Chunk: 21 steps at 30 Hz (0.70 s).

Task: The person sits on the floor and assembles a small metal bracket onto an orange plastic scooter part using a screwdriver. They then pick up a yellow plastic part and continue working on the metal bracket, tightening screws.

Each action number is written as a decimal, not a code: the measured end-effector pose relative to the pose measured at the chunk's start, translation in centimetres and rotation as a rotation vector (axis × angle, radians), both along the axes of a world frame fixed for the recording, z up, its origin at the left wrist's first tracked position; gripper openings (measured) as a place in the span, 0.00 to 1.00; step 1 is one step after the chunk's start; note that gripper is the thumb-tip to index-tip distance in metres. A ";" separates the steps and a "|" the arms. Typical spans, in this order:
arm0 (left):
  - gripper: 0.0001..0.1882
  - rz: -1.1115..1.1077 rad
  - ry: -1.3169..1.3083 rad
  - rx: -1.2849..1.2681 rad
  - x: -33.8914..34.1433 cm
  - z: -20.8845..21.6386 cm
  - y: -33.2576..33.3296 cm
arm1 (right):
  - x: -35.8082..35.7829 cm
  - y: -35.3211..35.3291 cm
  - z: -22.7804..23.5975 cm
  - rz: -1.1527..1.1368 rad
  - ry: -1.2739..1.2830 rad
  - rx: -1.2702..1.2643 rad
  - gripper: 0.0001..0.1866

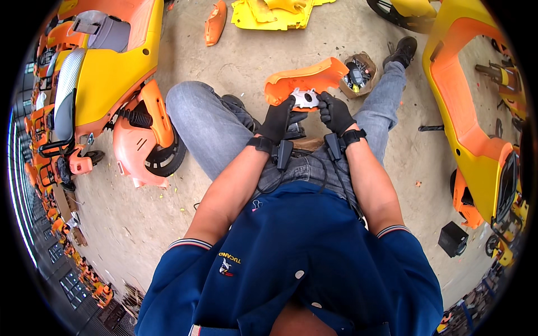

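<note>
My left hand (277, 120), in a black glove, has its fingers closed at the left end of a small silver-white bracket (305, 99) with a dark oval opening. At the bracket's other end my right hand (336, 113), also gloved, is closed in a pinch. Just behind the bracket is a curved orange plastic panel (305, 74), its hollow side facing me. Whether the bracket is joined to the panel, I cannot tell. The gloved fingers partly hide both ends of the bracket.
An open cardboard box (358, 74) of small parts stands beside my right leg. Yellow-and-orange vehicle bodies flank me, one at left (115, 84) and one at right (445, 95). Yellow panels (269, 14) and an orange piece (215, 23) lie ahead; a black box (453, 239) sits at right.
</note>
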<state>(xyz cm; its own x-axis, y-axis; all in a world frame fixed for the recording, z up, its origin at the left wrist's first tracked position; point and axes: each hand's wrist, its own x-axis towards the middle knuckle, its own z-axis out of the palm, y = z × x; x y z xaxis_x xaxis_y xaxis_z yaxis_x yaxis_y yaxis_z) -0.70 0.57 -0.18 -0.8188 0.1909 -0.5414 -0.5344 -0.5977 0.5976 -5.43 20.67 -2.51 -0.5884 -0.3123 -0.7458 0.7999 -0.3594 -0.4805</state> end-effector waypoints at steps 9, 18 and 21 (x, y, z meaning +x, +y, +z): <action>0.18 -0.067 0.263 -0.150 0.4 0.1 -0.3 | -0.3 1.3 -1.8 -0.027 -0.096 -0.239 0.12; 0.18 -0.032 -0.010 0.080 -0.2 -0.5 -0.6 | 0.6 -0.7 -1.2 0.442 1.018 1.083 0.14; 0.19 -0.053 0.282 -0.137 0.4 0.2 -0.3 | -0.1 1.0 -2.1 0.144 0.306 0.130 0.14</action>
